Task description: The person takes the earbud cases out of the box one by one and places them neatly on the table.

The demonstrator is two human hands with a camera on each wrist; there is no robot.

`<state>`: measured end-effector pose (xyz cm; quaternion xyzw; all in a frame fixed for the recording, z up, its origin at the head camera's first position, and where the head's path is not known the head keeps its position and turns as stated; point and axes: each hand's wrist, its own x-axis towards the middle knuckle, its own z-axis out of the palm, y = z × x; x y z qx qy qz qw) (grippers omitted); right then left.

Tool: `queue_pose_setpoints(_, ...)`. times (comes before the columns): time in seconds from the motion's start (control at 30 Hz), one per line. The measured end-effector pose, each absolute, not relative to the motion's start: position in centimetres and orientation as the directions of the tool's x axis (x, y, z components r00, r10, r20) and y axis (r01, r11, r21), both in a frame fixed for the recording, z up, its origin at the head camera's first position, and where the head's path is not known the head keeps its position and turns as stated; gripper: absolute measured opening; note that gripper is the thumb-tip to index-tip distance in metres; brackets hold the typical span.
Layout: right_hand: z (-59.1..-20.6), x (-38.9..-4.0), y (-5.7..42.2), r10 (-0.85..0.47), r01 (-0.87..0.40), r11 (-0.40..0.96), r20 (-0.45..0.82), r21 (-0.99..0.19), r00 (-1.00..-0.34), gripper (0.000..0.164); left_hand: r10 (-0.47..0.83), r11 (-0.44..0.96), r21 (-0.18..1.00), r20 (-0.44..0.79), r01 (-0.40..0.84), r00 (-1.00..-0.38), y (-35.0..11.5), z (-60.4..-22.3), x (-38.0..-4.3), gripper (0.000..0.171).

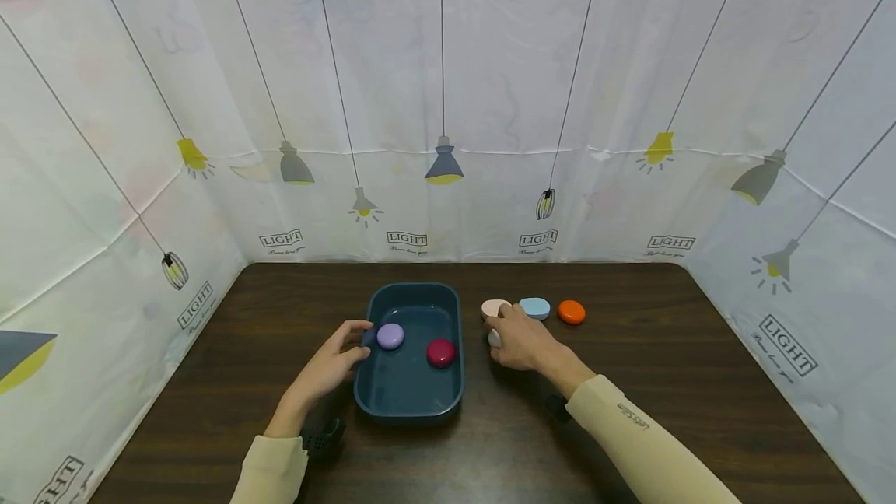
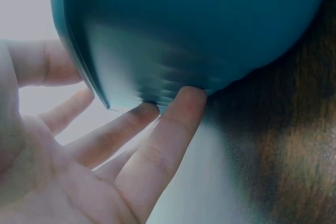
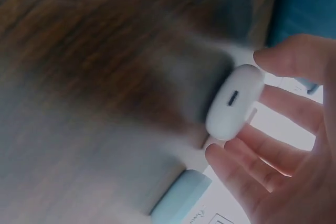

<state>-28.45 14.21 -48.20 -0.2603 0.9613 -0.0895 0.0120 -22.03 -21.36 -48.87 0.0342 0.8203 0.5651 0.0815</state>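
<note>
My right hand [image 1: 521, 337] holds a small white earbud case [image 3: 236, 103] with a dark slot in its side, thumb at one end and fingers about it, just right of the tray. Beside that hand lie a pale pink oval case [image 1: 495, 308] and a light blue oval case [image 1: 535, 308], both partly covered by it in the head view. My left hand [image 1: 336, 360] touches the outer left wall of the dark teal tray [image 1: 409, 403] with its fingertips [image 2: 190, 98]. Inside the tray sit a lilac round case [image 1: 390, 336] and a dark red round case [image 1: 441, 352].
An orange round case [image 1: 572, 312] lies to the right of the light blue one. Everything stands on a dark wooden table [image 1: 630, 379]. A white curtain [image 1: 490, 61] printed with lamps surrounds the table's back and sides.
</note>
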Motion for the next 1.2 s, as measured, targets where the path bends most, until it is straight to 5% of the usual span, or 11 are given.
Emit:
queue_pose_setpoints(0.43, -45.3, -26.9, 13.4, -0.512, -0.534, 0.820, 0.153, -0.204, -0.845, 0.021, 0.155, 0.354, 0.934, -0.099, -0.039, -0.983, -21.3, -48.8, -22.0, 0.043)
queue_pose_setpoints(0.9, -43.1, -25.1, 10.6, -0.610, -0.654, 0.743, 0.258, -0.145, -0.749, 0.023, 0.145, 0.357, 0.933, -0.099, -0.041, -0.984, -21.3, -49.0, -22.0, 0.043)
queue_pose_setpoints(1.2, -42.2, -24.8, 8.9, -0.664, -0.691, 0.711, 0.197, -0.133, -0.721, 0.023, 0.138, 0.368, 0.929, -0.109, -0.052, -0.984, -21.2, -48.8, -22.0, 0.043)
